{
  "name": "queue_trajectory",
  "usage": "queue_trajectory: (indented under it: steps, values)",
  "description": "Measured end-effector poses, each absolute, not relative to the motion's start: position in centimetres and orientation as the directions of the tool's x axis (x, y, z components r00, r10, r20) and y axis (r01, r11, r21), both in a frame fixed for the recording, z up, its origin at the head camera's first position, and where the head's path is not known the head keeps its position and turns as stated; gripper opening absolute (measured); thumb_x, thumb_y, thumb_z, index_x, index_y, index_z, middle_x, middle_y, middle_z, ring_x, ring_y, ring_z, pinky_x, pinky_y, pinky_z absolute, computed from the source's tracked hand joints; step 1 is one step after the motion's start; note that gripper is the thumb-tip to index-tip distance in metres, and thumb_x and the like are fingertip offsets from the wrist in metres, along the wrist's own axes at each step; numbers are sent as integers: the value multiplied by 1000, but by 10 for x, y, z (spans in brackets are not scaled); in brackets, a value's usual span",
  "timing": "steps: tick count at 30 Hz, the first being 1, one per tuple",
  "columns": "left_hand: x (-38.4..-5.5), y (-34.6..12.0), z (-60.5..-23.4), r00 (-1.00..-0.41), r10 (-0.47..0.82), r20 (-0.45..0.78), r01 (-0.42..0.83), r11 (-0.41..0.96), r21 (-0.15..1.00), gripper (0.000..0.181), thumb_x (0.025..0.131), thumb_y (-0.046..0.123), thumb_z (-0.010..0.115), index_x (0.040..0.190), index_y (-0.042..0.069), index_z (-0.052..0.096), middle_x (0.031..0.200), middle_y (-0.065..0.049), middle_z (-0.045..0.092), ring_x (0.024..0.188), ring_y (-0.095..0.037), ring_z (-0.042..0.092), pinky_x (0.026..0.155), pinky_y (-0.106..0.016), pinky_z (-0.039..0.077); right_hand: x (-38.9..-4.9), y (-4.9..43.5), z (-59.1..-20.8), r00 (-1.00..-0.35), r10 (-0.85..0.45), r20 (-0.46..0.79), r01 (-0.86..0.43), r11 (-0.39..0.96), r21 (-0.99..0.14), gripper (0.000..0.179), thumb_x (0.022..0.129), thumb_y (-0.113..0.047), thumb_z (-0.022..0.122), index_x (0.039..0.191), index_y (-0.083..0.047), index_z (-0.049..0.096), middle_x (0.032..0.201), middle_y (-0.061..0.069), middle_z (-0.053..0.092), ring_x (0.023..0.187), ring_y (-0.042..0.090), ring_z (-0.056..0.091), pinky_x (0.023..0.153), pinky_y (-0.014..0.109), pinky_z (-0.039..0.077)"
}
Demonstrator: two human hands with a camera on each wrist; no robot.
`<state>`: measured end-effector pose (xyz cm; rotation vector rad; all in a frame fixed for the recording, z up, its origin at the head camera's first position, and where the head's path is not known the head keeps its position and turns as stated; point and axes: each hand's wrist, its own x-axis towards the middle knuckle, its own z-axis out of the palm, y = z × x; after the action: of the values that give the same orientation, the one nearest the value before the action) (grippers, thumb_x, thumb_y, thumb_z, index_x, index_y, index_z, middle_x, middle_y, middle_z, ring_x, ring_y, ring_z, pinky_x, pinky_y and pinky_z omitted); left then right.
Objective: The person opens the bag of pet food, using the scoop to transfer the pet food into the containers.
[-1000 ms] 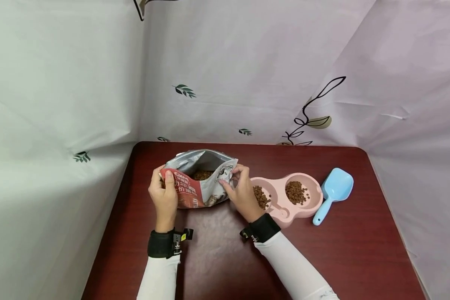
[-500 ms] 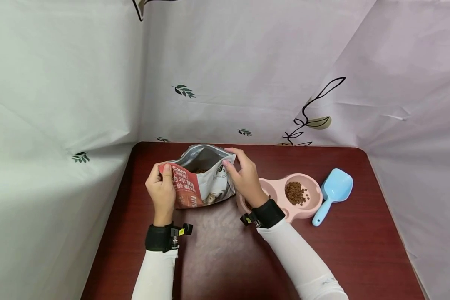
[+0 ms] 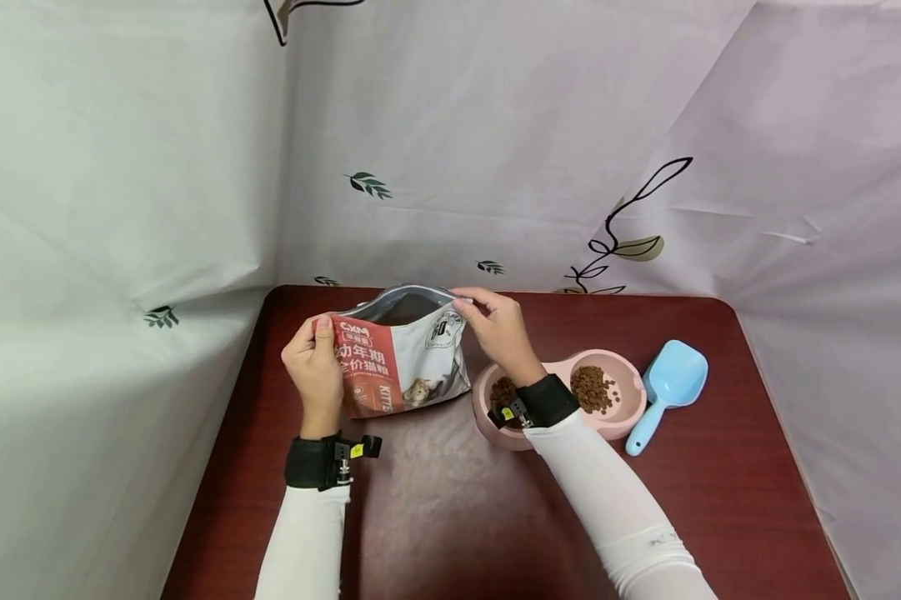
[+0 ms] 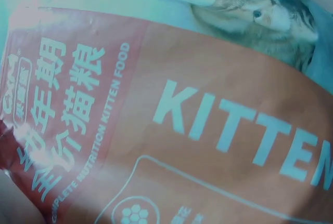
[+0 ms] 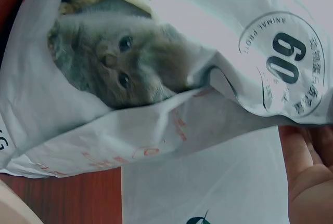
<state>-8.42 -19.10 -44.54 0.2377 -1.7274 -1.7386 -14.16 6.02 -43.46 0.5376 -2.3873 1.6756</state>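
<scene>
A red and white kitten food bag stands on the table with its silver-lined mouth parted. My left hand pinches the upper left corner, thumb in front. At the upper right corner my right hand pinches the rim between thumb and fingers. The bag's KITTEN lettering fills the left wrist view. In the right wrist view, a printed cat shows on the bag front, and part of the right hand appears at the right edge. The bag's contents are hidden in shadow.
A pink double bowl with brown kibble in both hollows sits right of the bag, partly under my right wrist. Beside it lies a light blue scoop. Patterned cloth hangs behind the dark red table.
The bag has tipped more upright and its mouth has narrowed. Both hands have moved up and a little apart; the right hand has shifted from the bag's side to its top corner.
</scene>
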Motion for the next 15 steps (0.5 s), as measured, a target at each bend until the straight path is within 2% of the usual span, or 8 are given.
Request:
queue_trajectory:
  steps: [4, 9, 12, 15]
  values:
    - [-88, -203, -439, -839, -471, 271, 275, 63, 959, 30, 105, 14, 61, 103, -13, 74, 80, 8, 73, 64, -6, 59, 54, -19, 47, -149, 62, -433, -923, -203, 328, -379, 319, -869, 22, 100, -16, 70, 117, -5, 78, 106, 13, 78, 71, 11, 53, 69, 22, 44]
    - [-92, -231, -424, -939, -203, 277, 241, 187, 952, 21, 101, 14, 68, 107, -4, 77, 83, 9, 75, 65, -6, 65, 55, -20, 53, -155, 62, -433, -915, -226, 333, -393, 325, -860, 21, 101, -18, 69, 116, -7, 78, 105, 11, 78, 70, 13, 53, 68, 23, 43]
    - [-93, -240, -412, -959, -98, 267, 227, 303, 926, 16, 99, 11, 71, 107, -1, 79, 84, -6, 77, 64, -7, 66, 56, -20, 53, -156, 61, -432, -915, -227, 334, -395, 324, -860, 21, 101, -18, 69, 115, -7, 79, 104, 11, 78, 71, 14, 55, 68, 24, 44]
    - [-95, -242, -409, -955, -118, 273, 210, 384, 899, 16, 98, 13, 72, 103, 0, 81, 87, -18, 76, 65, -4, 64, 58, -18, 50, -158, 61, -432, -917, -232, 326, -389, 329, -860, 21, 101, -19, 69, 116, -7, 79, 106, 11, 78, 72, 14, 55, 69, 24, 44]
